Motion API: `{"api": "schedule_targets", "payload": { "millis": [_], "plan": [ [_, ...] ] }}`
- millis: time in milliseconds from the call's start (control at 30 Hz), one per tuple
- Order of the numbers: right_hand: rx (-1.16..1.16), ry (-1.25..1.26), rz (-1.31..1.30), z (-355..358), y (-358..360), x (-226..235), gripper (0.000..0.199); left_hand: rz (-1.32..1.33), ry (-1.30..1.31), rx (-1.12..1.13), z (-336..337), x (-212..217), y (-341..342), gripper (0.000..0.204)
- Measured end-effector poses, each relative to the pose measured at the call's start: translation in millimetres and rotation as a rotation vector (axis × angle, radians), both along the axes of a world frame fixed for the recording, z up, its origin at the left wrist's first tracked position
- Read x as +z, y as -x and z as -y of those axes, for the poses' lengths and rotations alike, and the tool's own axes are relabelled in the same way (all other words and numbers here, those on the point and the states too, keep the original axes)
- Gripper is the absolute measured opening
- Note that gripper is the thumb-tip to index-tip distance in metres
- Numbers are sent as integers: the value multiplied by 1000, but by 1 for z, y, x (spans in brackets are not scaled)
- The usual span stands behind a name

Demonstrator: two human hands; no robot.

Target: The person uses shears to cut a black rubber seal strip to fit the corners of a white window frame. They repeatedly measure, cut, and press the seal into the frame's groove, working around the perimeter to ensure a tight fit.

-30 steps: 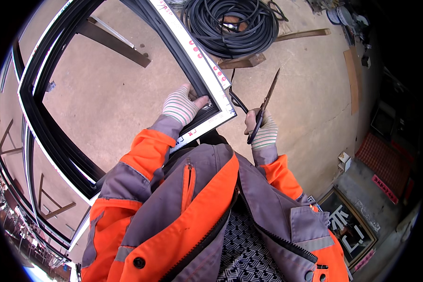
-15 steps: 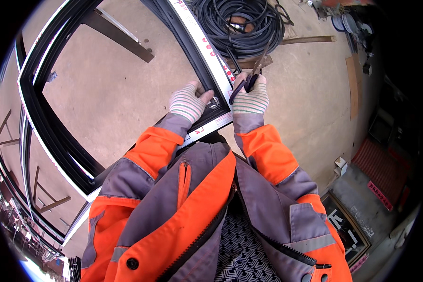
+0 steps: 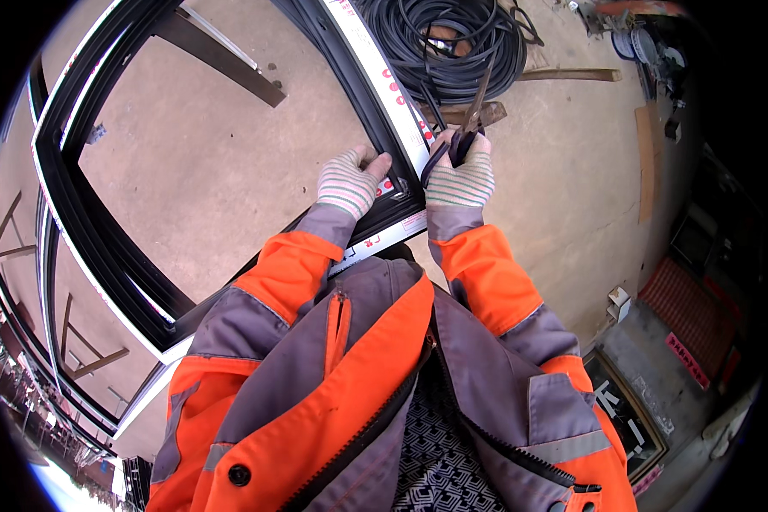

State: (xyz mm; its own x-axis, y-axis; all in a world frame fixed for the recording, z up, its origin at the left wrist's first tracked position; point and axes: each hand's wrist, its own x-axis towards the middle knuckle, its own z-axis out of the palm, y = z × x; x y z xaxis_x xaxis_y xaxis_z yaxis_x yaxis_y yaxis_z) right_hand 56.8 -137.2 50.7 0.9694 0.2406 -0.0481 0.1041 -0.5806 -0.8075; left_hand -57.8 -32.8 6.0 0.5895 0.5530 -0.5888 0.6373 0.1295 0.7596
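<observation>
A large black window or door frame (image 3: 369, 109), with white film and red marks on its outer edge, lies at an angle in front of me. My left hand (image 3: 350, 183), in a striped knit glove with bare fingertips, is closed at the frame's inner edge near its close right corner. The thumb rests on the black profile; the other fingertips are partly hidden. In my right hand (image 3: 459, 175), gloved alike, is a pair of scissors (image 3: 471, 115) with dark handles. Its rusty blades point away from me, just right of the frame.
A coil of black rubber strip or hose (image 3: 449, 51) lies on the floor beyond the scissors. A brown bar (image 3: 222, 60) shows inside the frame opening. More frames (image 3: 47, 282) stand at left. Flat wooden strips (image 3: 647, 162) and a framed panel (image 3: 627, 410) lie at right.
My left thumb has shifted a little away from me along the frame's side, baring a red mark near the corner. The right hand still holds the scissors. The view has moved slightly.
</observation>
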Motion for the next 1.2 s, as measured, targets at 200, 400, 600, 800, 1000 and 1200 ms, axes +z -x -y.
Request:
{"api": "schedule_targets", "payload": {
  "millis": [200, 400, 600, 800, 1000, 1200],
  "plan": [
    [-3, -2, 4, 2, 0, -5, 26, 2, 2, 33, 0, 1, 0, 32],
    [23, 2, 109, 1, -1, -6, 14, 18, 5, 87, 0, 0, -2, 35],
    [-4, 30, 39, 0, 0, -4, 23, 11, -46, 9, -2, -3, -1, 37],
    [-7, -10, 15, 0, -1, -4, 23, 13, -126, -90, -3, -2, 0, 39],
    [-7, 17, -1, -2, -1, 0, 23, 34, -41, -93, -6, -6, 2, 41],
    [-10, -7, 41, 1, -3, -9, 21, 16, 14, -96, -6, -11, 4, 46]
  ]
}}
